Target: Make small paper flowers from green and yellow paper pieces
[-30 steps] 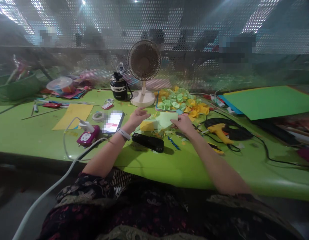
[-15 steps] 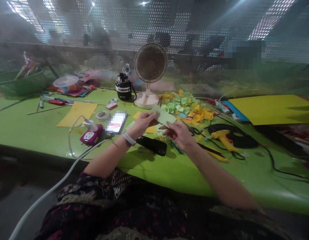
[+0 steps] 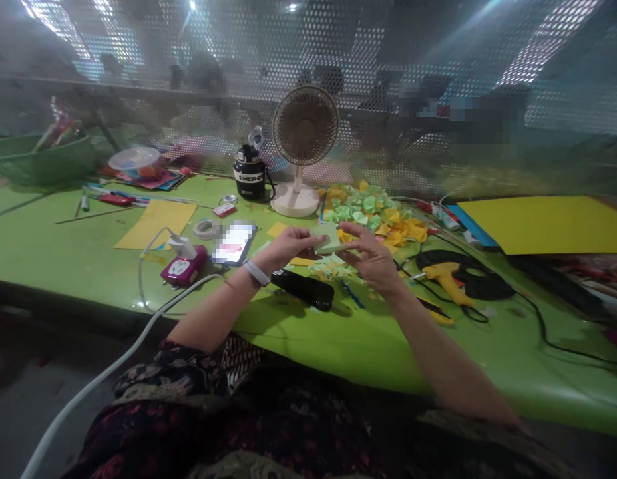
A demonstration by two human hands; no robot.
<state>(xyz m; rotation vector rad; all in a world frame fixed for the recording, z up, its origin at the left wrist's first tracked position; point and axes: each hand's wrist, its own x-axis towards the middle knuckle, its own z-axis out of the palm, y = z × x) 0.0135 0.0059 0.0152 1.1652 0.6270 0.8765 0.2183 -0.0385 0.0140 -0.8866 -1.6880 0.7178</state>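
Observation:
A small pale green piece of paper [image 3: 328,237], looking folded, is held up over the middle of the table. My left hand [image 3: 295,245], with a white band at the wrist, pinches its left side between thumb and fingers. At the paper's right edge, my right hand [image 3: 373,263] has its fingers spread apart, with some tips close to or touching the edge. Green and yellow paper scraps [image 3: 333,267] lie beneath the hands. Behind them is a heap of crumpled green and yellow paper pieces [image 3: 371,209]. A black stapler-like object [image 3: 303,289] rests near my left wrist.
A white fan [image 3: 305,126] and a dark bottle [image 3: 249,174] stand at the back. To the left are a phone [image 3: 234,241], a purple power adapter [image 3: 183,266] and yellow paper [image 3: 158,223]. A yellow glue gun [image 3: 446,279] and large yellow sheets [image 3: 548,223] lie right.
My left hand came in from the left and took hold of the green paper. The sheet now looks smaller and folded, and my right fingers have spread at its edge. The view shifted slightly.

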